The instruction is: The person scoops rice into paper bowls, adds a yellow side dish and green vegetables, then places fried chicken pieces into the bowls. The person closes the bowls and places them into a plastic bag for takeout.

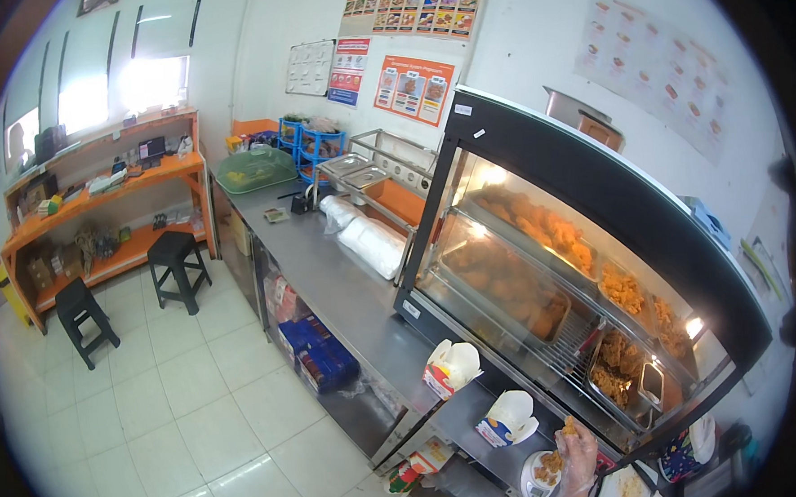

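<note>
A small golden-brown fried piece [568,427] is held in what appears to be the right hand [580,456] (a clear plastic glove seems to be worn), just above and beside a round white weighing scale [530,492]. The fingers are curled closely around the piece, with little gap left between them. The left hand is not shown, so its state cannot be told.

On the scale, a heap of golden-brown fried pieces [548,467] has already been placed, so the weighing is judged to be partly done; it is not judged complete while a piece is held apart from the heap. Two cartons have been set upright with their flaps spread: a white paper carton with red printing [440,379] and a white paper carton with dark-blue printing [496,431]. Whether anything has been put in either cannot be made out. The filling and closing of both is judged to be left. More fried food is kept in metal trays inside the black-framed glass warming cabinet [591,159] (its lamps are lit).
</note>
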{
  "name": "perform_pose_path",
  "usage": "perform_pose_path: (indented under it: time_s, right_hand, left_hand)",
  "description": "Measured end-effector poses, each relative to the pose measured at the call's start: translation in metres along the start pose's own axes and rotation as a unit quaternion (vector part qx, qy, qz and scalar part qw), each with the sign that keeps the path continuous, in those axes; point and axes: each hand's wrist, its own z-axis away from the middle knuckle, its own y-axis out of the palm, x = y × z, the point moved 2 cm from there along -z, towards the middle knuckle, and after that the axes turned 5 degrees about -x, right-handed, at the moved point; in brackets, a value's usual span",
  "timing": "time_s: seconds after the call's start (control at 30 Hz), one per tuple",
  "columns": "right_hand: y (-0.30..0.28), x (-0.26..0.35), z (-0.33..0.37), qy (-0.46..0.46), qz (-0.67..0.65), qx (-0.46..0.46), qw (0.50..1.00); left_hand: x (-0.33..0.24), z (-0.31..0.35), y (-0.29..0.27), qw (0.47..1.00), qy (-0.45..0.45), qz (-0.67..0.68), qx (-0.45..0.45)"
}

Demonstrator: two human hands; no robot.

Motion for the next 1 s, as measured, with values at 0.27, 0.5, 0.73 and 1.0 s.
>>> perform_pose_path:
  time_s: [0.27,0.5,0.73,1.0]
  right_hand:
    - [0.009,0.007,0.008,-0.008,0.008,-0.020,1.000]
    - [0.000,0.001,0.010,-0.024,0.026,-0.055,0.998]
    - [-0.016,0.007,0.003,0.007,0.081,-0.074,0.994]
    - [-0.033,0.027,-0.018,-0.102,0.088,-0.043,0.990]
  left_hand:
    - [0.000,-0.003,0.013,0.995,0.060,0.004,-0.082]
    - [0.002,0.000,0.003,0.985,-0.010,0.169,0.009]
    - [0.008,0.012,-0.008,0.966,-0.058,0.243,0.069]
    - [0.018,0.016,-0.002,0.965,-0.098,0.236,0.068]
